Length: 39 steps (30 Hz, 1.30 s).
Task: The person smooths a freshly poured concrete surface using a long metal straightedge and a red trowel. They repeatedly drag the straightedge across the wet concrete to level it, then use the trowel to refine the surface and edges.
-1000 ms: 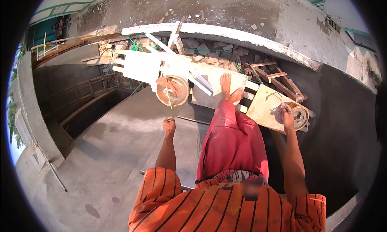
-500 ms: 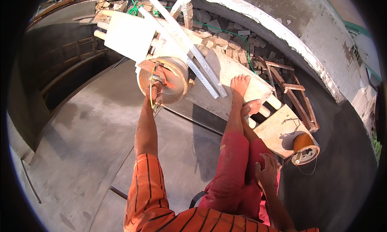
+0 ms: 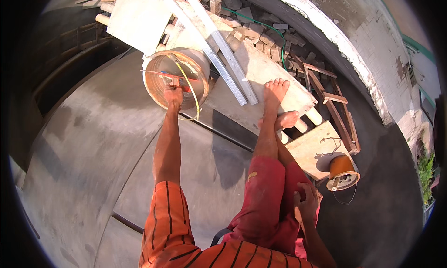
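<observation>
At the upper left my left hand [image 3: 173, 96] reaches over the rim of a large bucket [image 3: 201, 63]. It is closed round the handle of a flat trowel [image 3: 156, 73], whose thin blade is seen nearly edge-on across the bucket's mouth. The yellow-green bucket handle [image 3: 190, 84] hangs over the rim beside my wrist. What lies deeper in the bucket is hard to make out. My right hand [image 3: 306, 205] rests on my red trouser leg at the thigh, its fingers loosely apart with nothing in them.
Two long metal straightedges [image 3: 219, 49] lie over the boards [image 3: 279, 81] under my bare feet. A small orange bucket [image 3: 342, 170] stands on a plywood piece at right. Wooden frames [image 3: 330, 100], broken bricks [image 3: 265, 40] and a white-topped wall [image 3: 354, 58] lie beyond.
My left hand has turned the trowel, so its face shows less and its edge more. The bucket handle has swung to the right side of my wrist. My right hand stays on the leg.
</observation>
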Each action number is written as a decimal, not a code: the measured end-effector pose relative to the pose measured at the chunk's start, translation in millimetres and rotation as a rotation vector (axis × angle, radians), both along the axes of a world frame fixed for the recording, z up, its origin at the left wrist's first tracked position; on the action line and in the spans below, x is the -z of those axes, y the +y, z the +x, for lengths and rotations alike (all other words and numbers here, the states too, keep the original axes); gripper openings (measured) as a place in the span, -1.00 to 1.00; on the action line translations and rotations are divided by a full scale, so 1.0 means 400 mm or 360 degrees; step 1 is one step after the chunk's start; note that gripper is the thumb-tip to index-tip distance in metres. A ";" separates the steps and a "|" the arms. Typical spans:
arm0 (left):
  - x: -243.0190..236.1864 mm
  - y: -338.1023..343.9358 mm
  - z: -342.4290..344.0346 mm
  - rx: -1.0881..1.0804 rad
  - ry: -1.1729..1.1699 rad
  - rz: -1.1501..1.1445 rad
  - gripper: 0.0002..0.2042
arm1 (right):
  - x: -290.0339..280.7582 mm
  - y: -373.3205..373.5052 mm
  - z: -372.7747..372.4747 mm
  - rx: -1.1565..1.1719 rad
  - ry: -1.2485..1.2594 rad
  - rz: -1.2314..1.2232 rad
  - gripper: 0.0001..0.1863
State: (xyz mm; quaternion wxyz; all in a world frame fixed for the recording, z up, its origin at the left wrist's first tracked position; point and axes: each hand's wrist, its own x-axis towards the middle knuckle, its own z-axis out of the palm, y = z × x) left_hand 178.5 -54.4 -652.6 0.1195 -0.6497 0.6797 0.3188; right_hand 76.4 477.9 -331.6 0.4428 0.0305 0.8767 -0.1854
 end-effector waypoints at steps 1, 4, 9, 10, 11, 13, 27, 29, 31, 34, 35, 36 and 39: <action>-0.040 -0.014 0.051 -0.0042 0.0262 -0.0079 -0.72 | -0.004 -0.003 -0.002 -0.0026 -0.0022 -0.0019 -0.71; -0.166 0.024 0.118 -0.0383 0.0820 -0.0020 -0.67 | -0.013 -0.009 -0.001 -0.0108 -0.0026 0.0001 -0.72; -0.461 0.068 0.069 -0.0433 0.0759 0.0046 -0.60 | -0.018 0.005 0.021 -0.0085 -0.0089 0.0001 -0.70; -0.502 0.068 0.058 -0.0439 0.0817 -0.0008 -0.61 | -0.018 0.006 0.023 -0.0075 -0.0109 -0.0009 -0.69; -0.534 0.074 0.042 -0.0443 0.0876 -0.0059 -0.61 | -0.019 0.004 0.024 -0.0063 -0.0129 -0.0016 -0.68; -0.598 0.102 -0.018 -0.0444 0.0999 -0.0139 -0.62 | -0.028 -0.014 0.020 -0.0070 -0.0121 -0.0037 -0.67; -0.413 0.795 -0.467 0.0264 0.0694 0.0949 -0.81 | 0.237 -0.240 -0.257 -0.0153 0.0872 -0.0514 -0.36; -0.476 0.828 -0.565 0.0809 0.0586 0.0803 -0.71 | 0.339 -0.179 -0.281 -0.0105 0.0495 -0.0268 -0.34; -0.456 0.822 -0.616 0.0901 0.0457 0.1054 -0.65 | 0.397 -0.143 -0.312 -0.0059 0.0334 -0.0109 -0.43; -0.260 0.758 -0.597 0.0293 0.0400 0.1650 -0.56 | 0.516 -0.068 -0.343 -0.0164 0.0605 -0.0149 -0.53; -0.177 0.721 -0.580 0.0081 0.0417 0.1618 -0.48 | 0.555 -0.054 -0.347 -0.0106 0.0658 -0.0097 -0.54; -0.081 0.673 -0.545 0.0178 0.0524 0.0973 -0.50 | 0.590 -0.049 -0.348 -0.0050 0.0600 -0.0022 -0.53; 0.100 0.499 -0.478 0.0214 0.0129 0.0031 -0.37 | 0.711 -0.005 -0.345 -0.0313 0.0256 0.0170 -0.49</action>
